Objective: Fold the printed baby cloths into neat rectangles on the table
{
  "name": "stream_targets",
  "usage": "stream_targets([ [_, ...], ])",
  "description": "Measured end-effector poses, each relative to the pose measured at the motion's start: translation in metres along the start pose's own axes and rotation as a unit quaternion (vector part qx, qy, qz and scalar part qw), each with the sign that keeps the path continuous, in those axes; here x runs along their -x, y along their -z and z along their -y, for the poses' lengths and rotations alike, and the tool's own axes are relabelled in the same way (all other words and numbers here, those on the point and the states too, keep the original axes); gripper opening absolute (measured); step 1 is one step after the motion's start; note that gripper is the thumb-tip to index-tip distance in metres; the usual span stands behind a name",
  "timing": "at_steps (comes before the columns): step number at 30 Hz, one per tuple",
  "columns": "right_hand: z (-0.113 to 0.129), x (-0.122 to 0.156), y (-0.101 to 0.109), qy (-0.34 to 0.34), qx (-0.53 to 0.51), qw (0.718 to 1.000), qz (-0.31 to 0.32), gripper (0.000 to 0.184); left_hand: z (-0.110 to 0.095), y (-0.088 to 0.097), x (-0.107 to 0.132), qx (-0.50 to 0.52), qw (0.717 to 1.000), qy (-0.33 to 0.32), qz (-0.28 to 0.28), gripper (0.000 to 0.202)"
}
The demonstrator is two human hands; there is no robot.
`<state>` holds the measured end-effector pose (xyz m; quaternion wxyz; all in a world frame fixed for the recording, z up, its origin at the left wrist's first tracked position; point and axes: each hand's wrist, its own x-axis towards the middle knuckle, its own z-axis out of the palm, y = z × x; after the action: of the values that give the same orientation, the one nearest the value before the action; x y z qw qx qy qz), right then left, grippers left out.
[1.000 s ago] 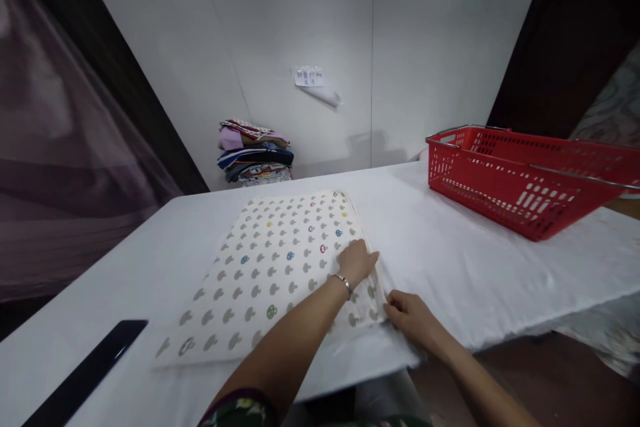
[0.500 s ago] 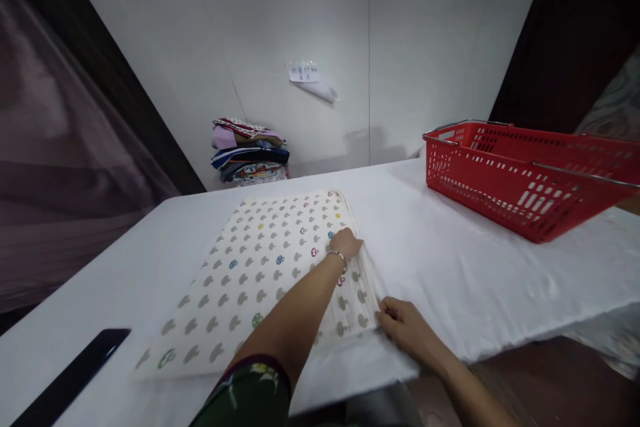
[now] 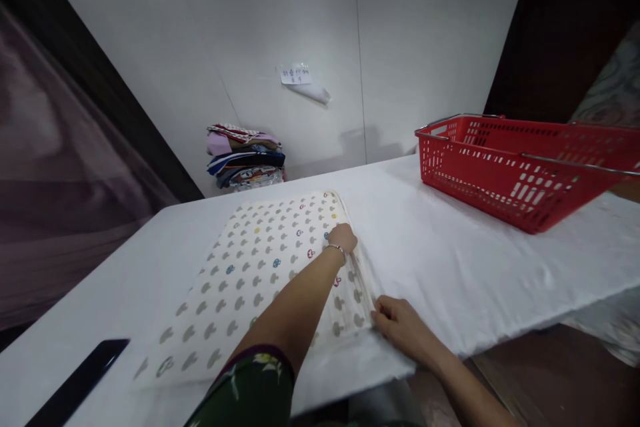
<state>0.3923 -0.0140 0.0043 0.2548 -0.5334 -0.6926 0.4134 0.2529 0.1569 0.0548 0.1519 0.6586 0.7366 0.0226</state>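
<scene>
A cream cloth [image 3: 240,300] printed with grey mushrooms and a few coloured ones lies folded flat in front of me. My left hand [image 3: 343,238], with a bracelet at the wrist, reaches across it and is closed on its right edge, about midway up. At the near right corner my right hand [image 3: 395,321] pinches the cloth's edge between thumb and fingers. Thin layers show along that right edge, slightly wrinkled between the two hands. My left forearm hides part of the cloth's near side.
A white-covered table [image 3: 425,253] bears the cloth. A red plastic basket [image 3: 480,177] with metal handles stands at the right. Folded fabrics [image 3: 247,157] are stacked by the wall. A dark flat object [image 3: 80,380] lies near left. A paper label [image 3: 296,73] hangs on the wall.
The whole view has shifted slightly, so things appear a little farther left. Both hands keep their hold on the cloth's right edge, with hardly any movement along it.
</scene>
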Motion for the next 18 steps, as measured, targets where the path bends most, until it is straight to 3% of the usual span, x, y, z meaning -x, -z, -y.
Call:
stream_targets([
  [5,0.002,0.001,0.000,0.000,0.022,1.000,-0.007,0.019,-0.004,-0.008,0.002,0.000,0.999,-0.017,-0.036,0.030],
  [10,0.003,0.001,-0.001,0.005,0.035,0.999,-0.003,0.019,0.000,-0.018,0.001,0.001,0.999,-0.029,-0.040,0.027],
  [18,0.005,-0.001,0.000,-0.001,0.030,1.000,-0.004,0.019,0.000,-0.018,0.001,0.009,0.999,-0.030,-0.037,0.025],
])
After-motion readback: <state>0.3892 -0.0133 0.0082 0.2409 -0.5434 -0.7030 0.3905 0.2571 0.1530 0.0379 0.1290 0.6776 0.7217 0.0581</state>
